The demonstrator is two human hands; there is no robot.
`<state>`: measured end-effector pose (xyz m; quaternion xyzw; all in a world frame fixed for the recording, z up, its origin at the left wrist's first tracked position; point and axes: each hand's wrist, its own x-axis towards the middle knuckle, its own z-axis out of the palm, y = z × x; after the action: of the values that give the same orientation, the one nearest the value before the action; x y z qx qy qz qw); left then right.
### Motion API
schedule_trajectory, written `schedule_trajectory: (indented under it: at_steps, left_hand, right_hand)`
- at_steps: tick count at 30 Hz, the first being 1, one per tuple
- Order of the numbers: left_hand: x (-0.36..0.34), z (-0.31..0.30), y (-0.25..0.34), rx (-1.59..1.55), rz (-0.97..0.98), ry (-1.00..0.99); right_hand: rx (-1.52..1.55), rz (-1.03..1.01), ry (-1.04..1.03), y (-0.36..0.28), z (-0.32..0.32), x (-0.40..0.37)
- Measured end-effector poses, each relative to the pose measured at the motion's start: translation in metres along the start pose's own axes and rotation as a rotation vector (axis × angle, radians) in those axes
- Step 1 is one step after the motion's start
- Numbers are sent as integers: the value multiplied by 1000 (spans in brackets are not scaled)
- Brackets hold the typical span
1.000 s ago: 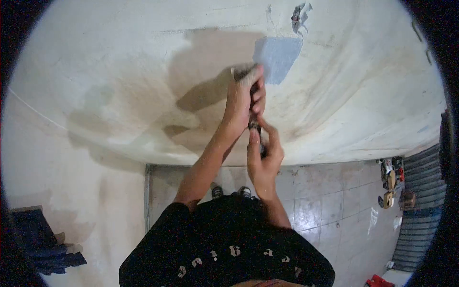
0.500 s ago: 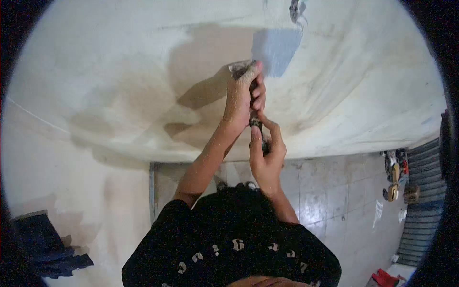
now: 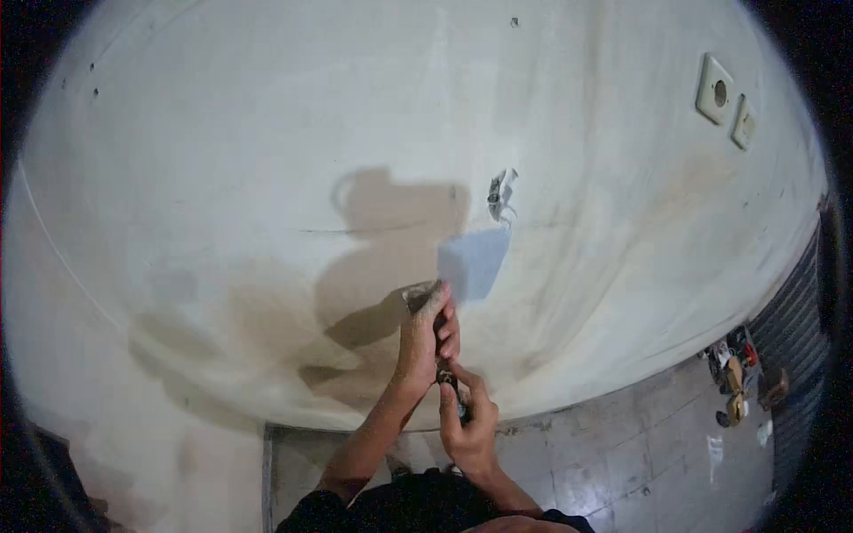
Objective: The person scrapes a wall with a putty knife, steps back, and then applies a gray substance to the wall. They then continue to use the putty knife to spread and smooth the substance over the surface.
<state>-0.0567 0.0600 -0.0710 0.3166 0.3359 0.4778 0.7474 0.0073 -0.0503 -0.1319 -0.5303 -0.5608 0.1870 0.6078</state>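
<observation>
My left hand (image 3: 419, 342) is closed around the upper part of a long, dark, dust-marked hand tool (image 3: 447, 380), close to the wall. A greyish flat end of the tool shows by the left thumb; its exact kind I cannot make out. Just below, my right hand (image 3: 469, 428) grips the tool's lower part between thumb and fingers. White dust lies on the left hand and forearm. Right above the fingers is a blue-grey patch (image 3: 480, 265) on the pale wall (image 3: 267, 115), with shadows of the head and hands to its left.
Over the patch, a damaged spot (image 3: 500, 194) sticks out of the wall. Two socket plates, a larger one (image 3: 716, 89) and a smaller one (image 3: 745, 122), sit at upper right. Several items (image 3: 734, 382) lie on the tiled floor (image 3: 604, 462) beside a dark ribbed shutter (image 3: 800, 311).
The view has tilted up, so more of the wall and the socket plates show, and the hands appear lower. Both hands keep their hold on the tool.
</observation>
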Motion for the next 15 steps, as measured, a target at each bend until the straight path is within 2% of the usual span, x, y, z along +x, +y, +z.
schedule_trajectory:
  at_steps: [2, 5, 7, 10, 13, 15]
  left_hand:
    - [-14, -7, -12, 5, 26, -19]
    - [-51, 2, 5, -24, 38, -66]
    - [-50, -1, 6, -11, 37, -76]
    - [-38, -8, -7, 16, 31, -43]
    - [-41, 2, 5, 35, 118, -66]
    - [-40, 4, 10, 8, 94, -82]
  right_hand:
    - [3, 0, -4, -3, -1, -19]
    - [50, 106, -53, -50, -13, -32]
    - [33, 151, -41, -46, -9, -34]
    - [8, 43, -33, -22, -6, -35]
    - [17, 109, -47, -36, -8, -26]
    - [38, 180, -49, -47, -9, -21]
